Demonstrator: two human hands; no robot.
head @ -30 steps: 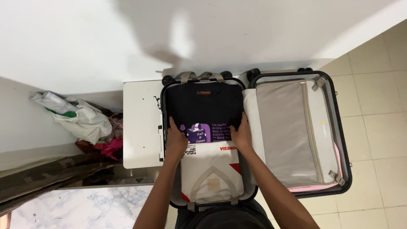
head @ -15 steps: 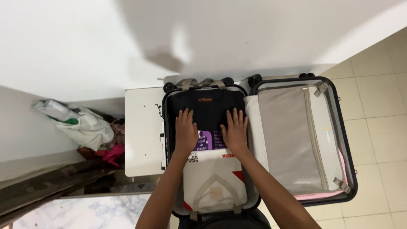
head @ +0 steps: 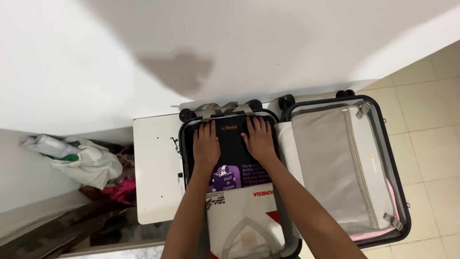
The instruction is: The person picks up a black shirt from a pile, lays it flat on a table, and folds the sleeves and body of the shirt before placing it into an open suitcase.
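I see left hand (head: 206, 145) flat, fingers apart, on black shirt (head: 233, 144) in suitcase (head: 287, 108) | right hand (head: 259, 139) likewise spread, gripping nothing | shirt's print half hidden by wrists | white shirt (head: 249, 216) below, cut off at frame bottom | clothes pile (head: 96, 163) left, contents indistinct

Folded black cotton T-shirt (head: 233, 144) with purple printed panel (white lettering), lying flat in far end of the open black hard-shell suitcase (head: 287, 106), its near edge against a folded white shirt (head: 244, 216).
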